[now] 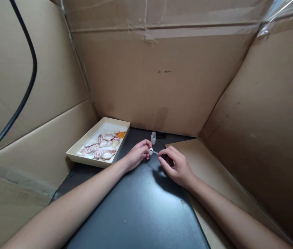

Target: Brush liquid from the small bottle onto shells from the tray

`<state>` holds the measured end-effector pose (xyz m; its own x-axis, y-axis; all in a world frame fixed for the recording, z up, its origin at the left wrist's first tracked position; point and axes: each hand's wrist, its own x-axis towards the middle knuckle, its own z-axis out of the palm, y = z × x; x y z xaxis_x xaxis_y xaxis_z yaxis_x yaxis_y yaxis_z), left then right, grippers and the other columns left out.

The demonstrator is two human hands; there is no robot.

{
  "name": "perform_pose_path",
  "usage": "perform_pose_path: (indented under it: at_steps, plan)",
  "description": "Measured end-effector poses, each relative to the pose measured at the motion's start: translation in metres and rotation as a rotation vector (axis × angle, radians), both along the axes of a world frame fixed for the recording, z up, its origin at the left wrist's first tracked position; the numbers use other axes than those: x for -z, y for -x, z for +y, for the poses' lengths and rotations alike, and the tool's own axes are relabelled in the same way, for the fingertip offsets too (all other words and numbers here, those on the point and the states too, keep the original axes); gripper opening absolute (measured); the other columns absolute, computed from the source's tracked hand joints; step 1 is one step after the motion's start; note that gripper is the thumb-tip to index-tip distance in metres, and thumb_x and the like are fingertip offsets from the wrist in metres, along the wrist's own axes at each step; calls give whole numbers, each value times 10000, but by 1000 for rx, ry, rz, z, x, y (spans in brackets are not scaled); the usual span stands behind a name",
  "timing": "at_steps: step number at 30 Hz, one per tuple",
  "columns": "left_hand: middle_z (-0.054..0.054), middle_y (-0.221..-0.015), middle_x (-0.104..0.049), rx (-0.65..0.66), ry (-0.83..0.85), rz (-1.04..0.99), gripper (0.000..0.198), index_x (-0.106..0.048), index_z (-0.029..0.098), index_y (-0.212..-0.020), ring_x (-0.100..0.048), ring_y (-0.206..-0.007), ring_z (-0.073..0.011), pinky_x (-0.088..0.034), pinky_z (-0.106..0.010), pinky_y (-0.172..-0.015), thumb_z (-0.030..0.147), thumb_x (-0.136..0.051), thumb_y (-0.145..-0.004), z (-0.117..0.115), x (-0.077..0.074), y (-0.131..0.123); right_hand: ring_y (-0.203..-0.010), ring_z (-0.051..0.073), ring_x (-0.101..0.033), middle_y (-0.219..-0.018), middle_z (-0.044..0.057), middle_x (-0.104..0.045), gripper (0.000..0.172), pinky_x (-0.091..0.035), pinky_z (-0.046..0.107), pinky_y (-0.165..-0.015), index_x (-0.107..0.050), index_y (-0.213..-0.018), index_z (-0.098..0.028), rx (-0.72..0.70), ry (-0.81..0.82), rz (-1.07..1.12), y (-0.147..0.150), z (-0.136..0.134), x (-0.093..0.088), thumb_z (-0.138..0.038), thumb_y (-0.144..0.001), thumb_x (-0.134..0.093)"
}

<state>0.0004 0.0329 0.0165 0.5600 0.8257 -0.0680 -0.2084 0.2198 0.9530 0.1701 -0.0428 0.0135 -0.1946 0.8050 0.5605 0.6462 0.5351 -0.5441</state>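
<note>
My left hand pinches a small white shell-like piece between thumb and fingers, with a dark spot showing on its near face. My right hand, fingers curled, grips a thin pale stick whose tip meets the white piece. Under the right palm sits a dark reddish, shiny object; most of it is hidden, and I cannot tell whether the hand touches it. Just behind the fingers stands a small clear bottle with a pale label and no cap on its neck.
On the left, a shallow cream box holds several striped and white seashells and an orange piece. Cardboard walls enclose the dark table. A cardboard sheet lies at right; a black cable hangs at left.
</note>
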Motion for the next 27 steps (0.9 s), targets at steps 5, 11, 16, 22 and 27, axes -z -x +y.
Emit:
perform_pose_path:
  at_steps: [5,11,16,22,27]
  plan:
    - [27,-649,-483,3,0,1,146,-450,169,-782,-459,-558,-68,-342,-180,-529,105,-492,-657,0,1,0,-583,113,-496,-755,6,-526,80,-397,239,-578,-602,-877,-194,62,5,-25,0,1,0,-222,-884,-527]
    - [31,-625,-468,4,2,-6,146,-454,169,-781,-452,-552,-71,-345,-185,-534,105,-489,-654,0,0,0,-594,114,-506,-796,17,-540,110,-414,241,-592,-614,-949,-203,24,-4,-23,0,0,1,-241,-894,-526]
    - [28,-635,-476,12,13,-16,162,-449,170,-774,-453,-553,-71,-342,-186,-532,97,-484,-634,0,-1,1,-585,119,-499,-772,16,-538,95,-404,244,-577,-600,-909,-202,70,-14,2,0,1,1,-248,-899,-518]
    - [27,-636,-478,14,11,-22,170,-450,170,-773,-457,-557,-74,-342,-187,-533,95,-488,-625,0,0,1,-590,117,-507,-769,11,-539,87,-408,245,-583,-609,-912,-202,43,13,-27,0,0,1,-237,-886,-534]
    - [28,-629,-475,25,11,-27,167,-453,169,-775,-452,-553,-72,-342,-186,-530,92,-485,-629,1,1,1,-577,109,-495,-782,13,-527,107,-408,241,-577,-606,-931,-196,29,-7,9,0,0,1,-245,-897,-518]
